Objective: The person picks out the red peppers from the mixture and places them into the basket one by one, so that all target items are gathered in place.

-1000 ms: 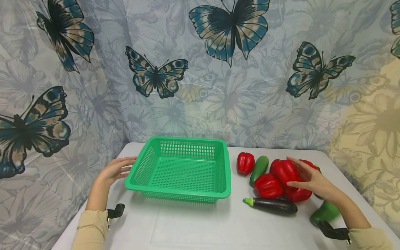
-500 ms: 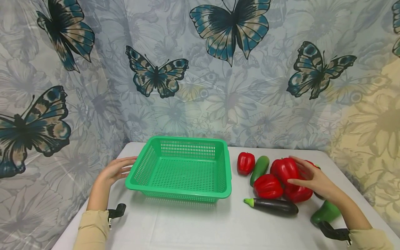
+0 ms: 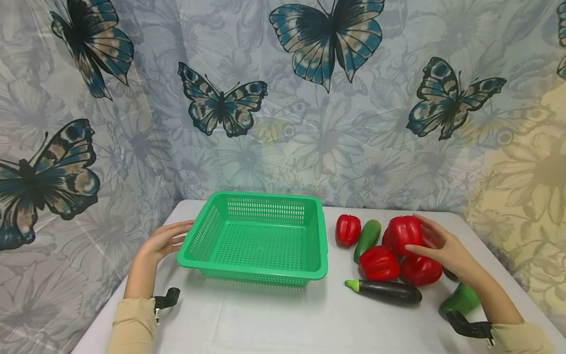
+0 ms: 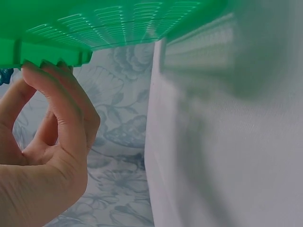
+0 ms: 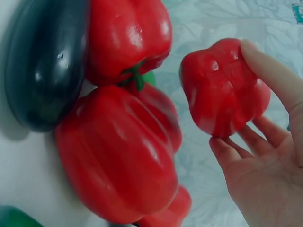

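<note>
My right hand (image 3: 451, 253) grips a red bell pepper (image 3: 404, 236) between thumb and fingertips, just above the other peppers. In the right wrist view, the held bell pepper (image 5: 220, 90) is apart from the pile, its lobed end showing. My left hand (image 3: 160, 242) is at the left rim of a green plastic basket (image 3: 252, 274). From the left wrist view, the fingertips (image 4: 35, 71) touch the rim's edge, the fingers gently bent. Beneath the held pepper lie a red bell pepper (image 3: 379, 263) and another red pepper (image 3: 421, 270).
A small red pepper (image 3: 348, 230) and a cucumber (image 3: 367, 241) lie right of the basket. An eggplant (image 3: 384, 291) is in front of the peppers; a green vegetable (image 3: 460, 300) sits by my right forearm. Butterfly-printed cloth (image 3: 309, 147) hangs behind the white table (image 3: 256, 319).
My right hand has raised the red bell pepper slightly off the pile, uncovering more of the peppers below. My left hand stays at the basket's rim.
</note>
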`<state>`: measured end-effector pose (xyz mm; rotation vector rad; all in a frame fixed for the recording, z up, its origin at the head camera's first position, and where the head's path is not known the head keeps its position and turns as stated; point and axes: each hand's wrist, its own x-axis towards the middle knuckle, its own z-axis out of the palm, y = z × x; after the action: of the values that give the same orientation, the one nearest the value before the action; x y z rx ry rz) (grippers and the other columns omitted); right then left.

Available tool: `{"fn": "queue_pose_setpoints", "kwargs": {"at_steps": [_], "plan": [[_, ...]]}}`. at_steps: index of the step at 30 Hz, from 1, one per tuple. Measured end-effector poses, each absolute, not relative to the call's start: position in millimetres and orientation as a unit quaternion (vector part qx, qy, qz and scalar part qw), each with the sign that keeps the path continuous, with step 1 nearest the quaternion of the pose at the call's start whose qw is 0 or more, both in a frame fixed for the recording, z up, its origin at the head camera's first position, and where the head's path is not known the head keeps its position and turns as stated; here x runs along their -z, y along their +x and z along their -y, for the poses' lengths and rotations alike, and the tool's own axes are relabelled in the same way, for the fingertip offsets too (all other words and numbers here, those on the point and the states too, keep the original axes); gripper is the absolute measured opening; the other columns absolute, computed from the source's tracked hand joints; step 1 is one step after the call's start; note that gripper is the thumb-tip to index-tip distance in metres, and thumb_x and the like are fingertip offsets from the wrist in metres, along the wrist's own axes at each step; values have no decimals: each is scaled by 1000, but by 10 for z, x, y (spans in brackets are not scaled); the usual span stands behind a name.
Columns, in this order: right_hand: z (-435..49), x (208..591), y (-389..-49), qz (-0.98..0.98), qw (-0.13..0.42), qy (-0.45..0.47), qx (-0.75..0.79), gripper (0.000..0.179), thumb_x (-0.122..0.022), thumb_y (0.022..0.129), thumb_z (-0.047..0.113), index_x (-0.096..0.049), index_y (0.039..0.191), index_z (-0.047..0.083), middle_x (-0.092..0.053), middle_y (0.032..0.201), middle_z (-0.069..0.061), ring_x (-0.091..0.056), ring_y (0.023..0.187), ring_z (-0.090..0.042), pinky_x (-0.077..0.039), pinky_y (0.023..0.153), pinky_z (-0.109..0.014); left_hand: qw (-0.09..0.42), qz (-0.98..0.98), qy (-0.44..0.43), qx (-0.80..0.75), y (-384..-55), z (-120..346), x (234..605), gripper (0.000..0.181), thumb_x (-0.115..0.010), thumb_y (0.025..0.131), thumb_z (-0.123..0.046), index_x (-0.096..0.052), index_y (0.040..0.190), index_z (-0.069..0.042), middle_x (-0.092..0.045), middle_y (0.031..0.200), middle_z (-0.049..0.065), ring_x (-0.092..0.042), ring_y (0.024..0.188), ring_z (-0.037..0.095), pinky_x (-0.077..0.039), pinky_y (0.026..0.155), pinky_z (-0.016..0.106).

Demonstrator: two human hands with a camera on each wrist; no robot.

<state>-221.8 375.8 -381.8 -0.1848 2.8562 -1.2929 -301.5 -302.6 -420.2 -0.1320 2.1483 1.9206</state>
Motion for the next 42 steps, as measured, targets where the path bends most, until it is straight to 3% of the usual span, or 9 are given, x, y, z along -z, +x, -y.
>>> {"fn": "queue_pose_setpoints", "kwargs": {"at_steps": [9, 18, 25, 28, 32, 38, 40, 42], "plan": [[-3679, 3775, -2226, -904, -4, -46, 426, 88, -66, 93, 37, -10, 159, 19, -25, 155, -29, -31, 135, -55, -49, 94, -61, 130, -740, -50, -658, -3059, 3052, 4270, 41, -67, 93, -32, -61, 133, -21, -65, 104, -23, -62, 103, 4, -54, 89, 29], [-3577, 3747, -2266, -898, -5, -49, 438, 87, -65, 94, 35, -10, 158, 15, -24, 156, -27, -30, 136, -54, -55, 91, -46, 121, -739, -39, -662, -2987, 3039, 4241, 48, -65, 95, -31, -56, 138, -14, -64, 104, -23, -62, 101, 4, -54, 87, 26], [-3473, 3720, -2295, -891, 8, -27, 453, 91, -64, 93, 40, -6, 159, 15, -17, 159, -27, -27, 139, -55, -46, 97, -61, 117, -738, -35, -664, -2956, 3029, 4226, 49, -64, 96, -32, -54, 140, -15, -62, 106, -24, -62, 101, 2, -53, 87, 24], [-3426, 3713, -2323, -888, 10, -17, 460, 94, -65, 93, 41, -4, 159, 14, -15, 160, -26, -26, 140, -55, -44, 99, -61, 114, -738, -39, -664, -2939, 3012, 4217, 50, -65, 95, -33, -54, 140, -15, -62, 105, -24, -61, 100, 2, -53, 87, 24], [-3378, 3709, -2358, -882, 7, -14, 472, 94, -65, 93, 42, -4, 159, 14, -14, 161, -24, -25, 141, -53, -43, 100, -57, 110, -734, -43, -669, -2936, 3010, 4221, 46, -66, 94, -32, -58, 137, -18, -63, 103, -24, -63, 98, 2, -54, 86, 24], [-3312, 3704, -2419, -875, 1, -14, 484, 92, -65, 93, 41, -5, 159, 16, -14, 162, -23, -24, 143, -50, -54, 93, -35, 108, -731, -49, -671, -2947, 3018, 4234, 45, -68, 93, -32, -59, 135, -19, -64, 104, -24, -63, 98, 2, -54, 86, 24], [-3282, 3702, -2437, -875, -1, -14, 484, 92, -65, 93, 41, -5, 159, 16, -14, 162, -23, -24, 143, -50, -54, 93, -33, 108, -731, -50, -672, -2944, 3017, 4232, 46, -68, 93, -32, -59, 136, -19, -63, 104, -24, -63, 98, 2, -54, 86, 24], [-3253, 3702, -2454, -874, -4, -15, 486, 92, -65, 93, 40, -5, 159, 15, -15, 162, -23, -24, 143, -50, -52, 96, -40, 107, -729, -51, -675, -2939, 3015, 4228, 46, -68, 93, -32, -59, 135, -19, -64, 103, -24, -63, 97, 1, -54, 86, 24]]}}
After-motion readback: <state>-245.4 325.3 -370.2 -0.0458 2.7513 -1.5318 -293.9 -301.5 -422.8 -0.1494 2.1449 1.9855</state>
